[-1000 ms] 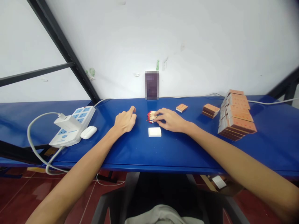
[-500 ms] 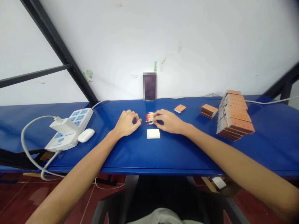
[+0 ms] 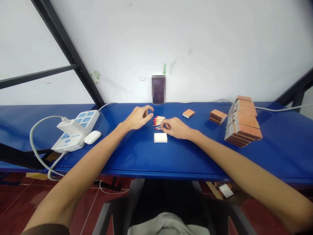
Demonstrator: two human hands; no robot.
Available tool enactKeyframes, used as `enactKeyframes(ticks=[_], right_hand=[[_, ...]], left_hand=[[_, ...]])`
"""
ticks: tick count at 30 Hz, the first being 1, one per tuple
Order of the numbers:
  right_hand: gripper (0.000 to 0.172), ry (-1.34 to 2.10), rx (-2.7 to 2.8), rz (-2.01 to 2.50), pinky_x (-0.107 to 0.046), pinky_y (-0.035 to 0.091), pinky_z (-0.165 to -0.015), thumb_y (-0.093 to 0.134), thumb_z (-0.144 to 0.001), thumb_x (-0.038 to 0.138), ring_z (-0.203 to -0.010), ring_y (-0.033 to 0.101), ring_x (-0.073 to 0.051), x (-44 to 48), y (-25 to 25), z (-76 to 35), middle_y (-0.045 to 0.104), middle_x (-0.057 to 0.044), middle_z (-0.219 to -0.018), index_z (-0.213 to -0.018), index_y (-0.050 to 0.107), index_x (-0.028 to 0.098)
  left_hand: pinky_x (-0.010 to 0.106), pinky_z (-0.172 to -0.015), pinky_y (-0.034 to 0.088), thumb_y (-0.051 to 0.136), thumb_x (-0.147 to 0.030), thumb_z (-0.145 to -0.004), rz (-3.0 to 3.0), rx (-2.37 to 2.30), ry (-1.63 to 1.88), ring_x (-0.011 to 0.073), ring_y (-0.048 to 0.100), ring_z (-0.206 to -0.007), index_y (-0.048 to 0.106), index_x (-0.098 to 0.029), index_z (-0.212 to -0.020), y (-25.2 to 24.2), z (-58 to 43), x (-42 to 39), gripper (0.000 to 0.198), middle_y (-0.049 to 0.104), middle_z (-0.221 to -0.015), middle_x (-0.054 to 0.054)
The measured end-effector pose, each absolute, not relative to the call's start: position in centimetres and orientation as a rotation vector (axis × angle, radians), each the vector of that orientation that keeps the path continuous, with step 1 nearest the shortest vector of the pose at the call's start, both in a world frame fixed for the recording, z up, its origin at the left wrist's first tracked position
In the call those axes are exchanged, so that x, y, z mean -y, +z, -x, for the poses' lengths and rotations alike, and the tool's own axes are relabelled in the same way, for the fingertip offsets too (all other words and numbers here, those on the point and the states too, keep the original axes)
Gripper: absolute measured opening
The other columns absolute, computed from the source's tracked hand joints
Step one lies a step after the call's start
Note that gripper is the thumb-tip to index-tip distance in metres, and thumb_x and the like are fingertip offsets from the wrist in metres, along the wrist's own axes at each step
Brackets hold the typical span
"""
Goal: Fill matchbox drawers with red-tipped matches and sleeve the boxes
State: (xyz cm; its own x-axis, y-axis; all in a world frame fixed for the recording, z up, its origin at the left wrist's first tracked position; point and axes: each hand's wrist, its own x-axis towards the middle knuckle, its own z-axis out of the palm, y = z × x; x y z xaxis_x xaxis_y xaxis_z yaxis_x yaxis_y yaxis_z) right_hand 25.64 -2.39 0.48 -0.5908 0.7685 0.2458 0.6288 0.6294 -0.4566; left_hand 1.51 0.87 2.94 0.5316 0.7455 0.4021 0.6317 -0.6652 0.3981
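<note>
Several red-tipped matchsticks (image 3: pixel 158 120) lie in a small pile on the blue table. My right hand (image 3: pixel 176 128) is closed at the pile's near right side, thumb and fingertips pinched on matchsticks (image 3: pixel 157 128) whose red heads point left. My left hand (image 3: pixel 140 117) is held to the left of the pile, fingers apart and curved, touching none of the matches. Just in front of the pile sits a small white matchbox tray (image 3: pixel 160 138); its contents cannot be made out.
An orange matchbox (image 3: pixel 188 113) lies behind my right hand, with a short stack (image 3: pixel 217 116) and a large stack of matchboxes (image 3: pixel 244 122) further right. A phone (image 3: pixel 158 89) leans on the wall. At left are a power strip (image 3: pixel 75 133) and a white case (image 3: pixel 92 137).
My left hand has moved away from me and slightly right, its fingers stretching out. My right hand has drawn slightly nearer to me, uncovering more of the match pile.
</note>
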Motion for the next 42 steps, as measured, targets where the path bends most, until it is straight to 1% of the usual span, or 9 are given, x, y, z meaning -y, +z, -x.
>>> enactKeyframes(ticks=[2,6,11,13,20,27,32,37,42], right_hand=[[0.01,0.457,2.434,1.089,-0.025,0.033,-0.065,0.061,-0.092,0.021,-0.056,0.048,-0.01,2.4,0.5,-25.6,0.056,0.005,-0.063,-0.087,0.068,0.018],[0.012,0.39,2.433,1.025,-0.026,0.035,-0.074,0.061,-0.094,0.022,-0.056,0.049,-0.009,2.3,0.1,-25.5,0.057,0.006,-0.061,-0.088,0.07,0.017],[0.014,0.388,2.338,1.057,-0.025,0.032,-0.065,0.059,-0.093,0.018,-0.053,0.045,-0.01,1.9,-0.5,-25.4,0.055,0.005,-0.059,-0.094,0.073,0.017],[0.016,0.395,2.345,1.077,-0.025,0.031,-0.063,0.059,-0.093,0.018,-0.054,0.045,-0.01,1.7,-0.7,-25.4,0.056,0.004,-0.06,-0.096,0.074,0.017],[0.014,0.48,2.353,1.086,-0.024,0.031,-0.062,0.062,-0.093,0.02,-0.059,0.047,-0.011,1.0,-0.7,-25.5,0.057,0.002,-0.064,-0.096,0.076,0.017],[0.012,0.549,2.316,1.153,-0.025,0.031,-0.062,0.064,-0.09,0.024,-0.059,0.047,-0.011,0.7,-0.6,-25.4,0.058,0.003,-0.064,-0.087,0.072,0.016],[0.01,0.514,2.297,1.195,-0.025,0.031,-0.062,0.063,-0.087,0.019,-0.057,0.046,-0.01,0.7,-0.5,-25.3,0.056,0.004,-0.061,-0.08,0.069,0.016],[0.009,0.513,2.285,1.155,-0.025,0.031,-0.062,0.062,-0.087,0.02,-0.055,0.044,-0.01,0.6,-0.6,-25.4,0.054,0.005,-0.059,-0.087,0.07,0.017],[0.01,0.515,2.282,1.15,-0.026,0.031,-0.062,0.061,-0.087,0.019,-0.055,0.044,-0.01,0.6,-0.7,-25.4,0.054,0.005,-0.059,-0.086,0.071,0.016]], left_hand=[[0.028,-0.064,0.04,0.052,-0.038,-0.094,-2.61,-1.095,0.809,0.0146,0.053,-0.061,0.065,-0.016,-0.118,2.3,-1.6,-0.9,0.035,0.059,-0.07,-0.003],[0.027,-0.063,0.04,0.056,-0.031,-0.09,-2.666,-1.154,0.799,0.0144,0.052,-0.062,0.068,-0.018,-0.108,0.9,-1.2,-0.5,0.026,0.058,-0.071,-0.002],[0.025,-0.061,0.037,0.059,-0.025,-0.086,-2.616,-1.17,0.823,0.0117,0.049,-0.057,0.069,-0.018,-0.1,0.5,-0.8,0.0,0.019,0.054,-0.065,-0.005],[0.025,-0.059,0.036,0.06,-0.024,-0.084,-2.604,-1.156,0.787,0.0107,0.047,-0.055,0.069,-0.018,-0.096,0.5,-0.9,0.1,0.016,0.053,-0.063,-0.006],[0.024,-0.057,0.035,0.062,-0.024,-0.083,-2.591,-1.113,0.746,0.0094,0.043,-0.052,0.07,-0.017,-0.089,0.3,-1.3,0.3,0.012,0.05,-0.06,-0.006],[0.025,-0.055,0.033,0.062,-0.024,-0.083,-2.591,-1.125,0.707,0.0093,0.043,-0.051,0.07,-0.017,-0.085,0.2,-1.3,0.2,0.011,0.05,-0.058,-0.006],[0.025,-0.056,0.034,0.061,-0.024,-0.084,-2.593,-1.122,0.689,0.0096,0.044,-0.051,0.07,-0.017,-0.084,0.2,-1.5,0.2,0.011,0.052,-0.059,-0.005],[0.025,-0.057,0.034,0.06,-0.021,-0.083,-2.599,-1.131,0.68,0.0095,0.044,-0.052,0.069,-0.018,-0.082,0.2,-1.5,0.1,0.01,0.052,-0.059,-0.005],[0.025,-0.057,0.034,0.059,-0.022,-0.084,-2.594,-1.144,0.668,0.0099,0.045,-0.052,0.069,-0.018,-0.082,0.2,-1.5,0.1,0.011,0.053,-0.06,-0.004]])
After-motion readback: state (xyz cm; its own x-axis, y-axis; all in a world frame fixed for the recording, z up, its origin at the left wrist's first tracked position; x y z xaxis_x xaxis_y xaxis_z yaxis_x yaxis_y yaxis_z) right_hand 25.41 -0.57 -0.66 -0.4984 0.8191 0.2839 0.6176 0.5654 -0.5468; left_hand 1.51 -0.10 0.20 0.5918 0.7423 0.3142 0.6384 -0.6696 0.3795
